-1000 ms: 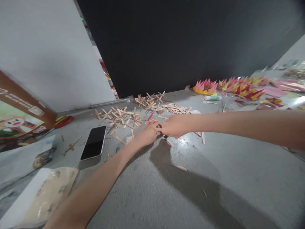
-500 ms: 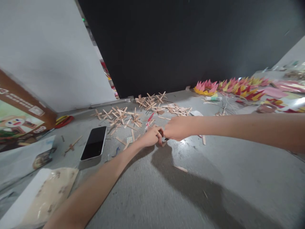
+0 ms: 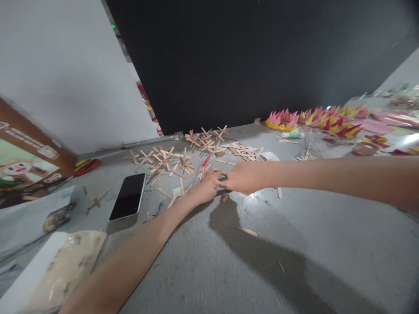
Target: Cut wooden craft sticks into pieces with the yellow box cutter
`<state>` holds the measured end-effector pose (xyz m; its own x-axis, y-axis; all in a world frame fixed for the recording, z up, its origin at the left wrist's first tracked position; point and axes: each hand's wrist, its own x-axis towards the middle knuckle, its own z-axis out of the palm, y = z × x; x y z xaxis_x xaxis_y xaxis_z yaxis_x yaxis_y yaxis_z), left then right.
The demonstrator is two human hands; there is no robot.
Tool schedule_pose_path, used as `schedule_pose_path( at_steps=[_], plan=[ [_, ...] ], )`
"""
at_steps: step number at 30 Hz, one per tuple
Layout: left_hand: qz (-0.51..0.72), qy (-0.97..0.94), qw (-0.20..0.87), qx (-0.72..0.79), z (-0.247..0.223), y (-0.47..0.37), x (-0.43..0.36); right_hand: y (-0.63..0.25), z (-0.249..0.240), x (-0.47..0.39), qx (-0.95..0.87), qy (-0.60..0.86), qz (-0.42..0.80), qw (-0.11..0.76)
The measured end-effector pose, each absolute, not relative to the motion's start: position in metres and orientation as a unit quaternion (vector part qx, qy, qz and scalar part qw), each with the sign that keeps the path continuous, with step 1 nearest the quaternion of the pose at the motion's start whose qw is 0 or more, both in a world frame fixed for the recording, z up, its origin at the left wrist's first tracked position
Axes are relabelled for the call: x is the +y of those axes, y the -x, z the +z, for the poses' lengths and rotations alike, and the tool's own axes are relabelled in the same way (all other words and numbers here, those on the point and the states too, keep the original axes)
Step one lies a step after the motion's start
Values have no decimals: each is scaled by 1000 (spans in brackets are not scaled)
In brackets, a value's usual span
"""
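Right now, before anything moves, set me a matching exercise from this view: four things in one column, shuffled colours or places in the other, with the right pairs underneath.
Things
1. Phone
2. Crossed sticks
3. Leftmost paper flower
4. Left hand

Colours and places
A. Pink points above a yellow base
B. Close beside the right hand
C. Black on top with a pale edge
D. Pale wood colour

Pairs: 1-C, 2-D, 3-A, 4-B

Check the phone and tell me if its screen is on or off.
Off, it seems: the phone lies face up and shows plain black, with nothing lit on it.
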<state>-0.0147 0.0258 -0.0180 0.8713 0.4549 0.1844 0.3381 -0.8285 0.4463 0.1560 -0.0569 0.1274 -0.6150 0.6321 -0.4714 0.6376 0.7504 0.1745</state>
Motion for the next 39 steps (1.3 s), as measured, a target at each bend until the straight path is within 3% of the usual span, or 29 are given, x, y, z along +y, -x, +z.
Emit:
schedule_pose_path(
  at_steps=[9,18,30,39],
  plan=[
    [119,-962,173,176,-21,16,24,-157,129,-62,899,-339,25,276],
    [132,-974,38,180,-1,21,18,-161,127,-62,898,-349,19,266],
    [164,-928,224,247,4,14,5,-162,125,-63,892,-356,12,276],
    [156,-905,281,279,-5,11,-4,-170,125,-59,903,-355,5,244]
  ],
)
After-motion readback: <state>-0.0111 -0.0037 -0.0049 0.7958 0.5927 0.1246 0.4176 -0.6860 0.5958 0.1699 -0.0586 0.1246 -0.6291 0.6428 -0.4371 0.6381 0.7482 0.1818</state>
